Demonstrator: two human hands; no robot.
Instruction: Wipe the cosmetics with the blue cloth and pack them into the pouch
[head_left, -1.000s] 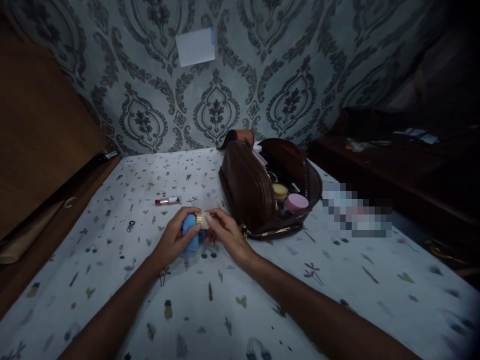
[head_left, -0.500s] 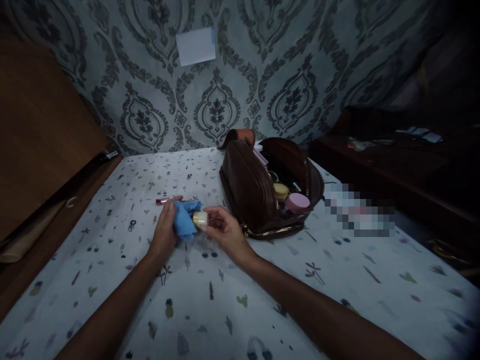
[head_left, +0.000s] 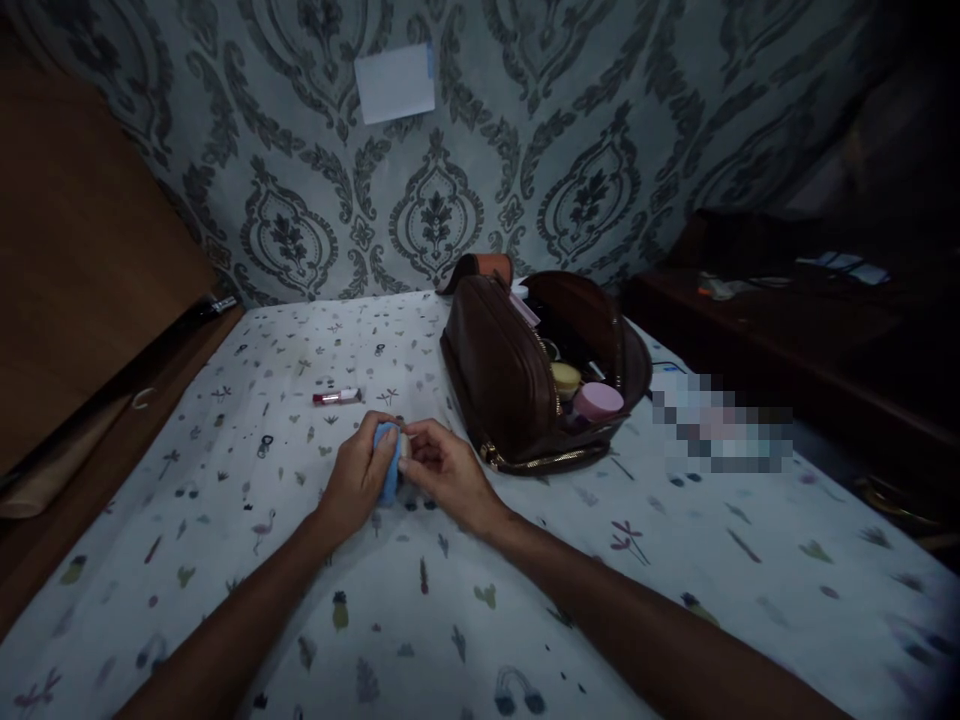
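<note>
Two hands: meeting just left of the frame's centre, low over the printed sheet (head_left: 225, 500), so cloth and jar press together between them.
Left hand (head_left: 358, 482): fingers curled tight round the blue cloth (head_left: 388, 472), bunching it into a pad against the jar's side.
Right hand (head_left: 448, 476): fingers pinching the small jar (head_left: 405, 446) by its pale end, bracing it against the cloth's push.
Small jar: mid-frame between both hands, mostly hidden; resting on the sheet or lifted clear, cannot tell.
Brown pouch (head_left: 504, 385): near, to the right of the hands, unzipped and gaping upward, keeping its contents within reach.
Inside the pouch: pink-lidded jar (head_left: 598, 400) and yellow-lidded jar (head_left: 565, 378), side by side at the open mouth.
Red tube (head_left: 336, 397): lying flat on the sheet, up and left of the hands, apart from them.
Paper note (head_left: 395, 82): stuck to the patterned wall, top centre.
</note>
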